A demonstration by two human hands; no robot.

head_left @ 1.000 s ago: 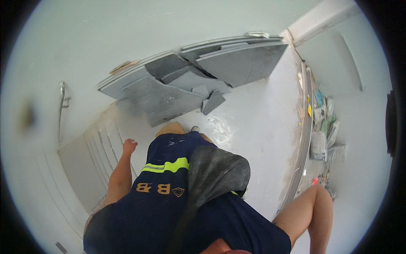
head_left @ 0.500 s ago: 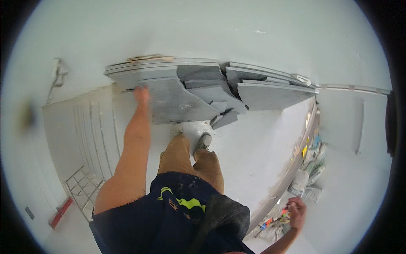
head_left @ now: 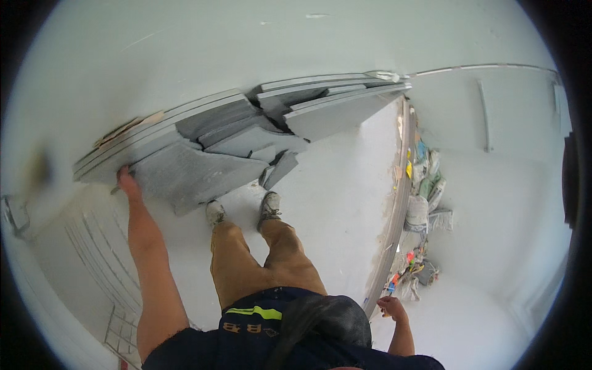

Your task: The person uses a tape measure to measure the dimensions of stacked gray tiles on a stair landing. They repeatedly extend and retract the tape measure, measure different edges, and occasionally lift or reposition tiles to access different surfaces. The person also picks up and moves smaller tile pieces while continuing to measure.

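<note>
Broken grey boards [head_left: 197,176] lean in a stack against the pale wall, their edges jagged and torn. My left arm reaches far out, and my left hand [head_left: 127,182] is closed on the left edge of the front board; its fingertips are partly hidden there. Low on the right, close to my body, my right hand [head_left: 390,307] is held in the air with its fingers curled. Whether something small sits in those fingers I cannot make out.
A long grey beam or ledge [head_left: 390,246] runs along the right. Beyond it lie bags and coloured scraps [head_left: 419,209]. A wire rack [head_left: 120,333] stands at lower left, near several pale panels [head_left: 98,253]. My shoes [head_left: 269,206] are just before the boards.
My view has turned, so the boards appear tilted and farther left. My left hand stays at the front board's left edge. My right hand now appears lower and nearer my body.
</note>
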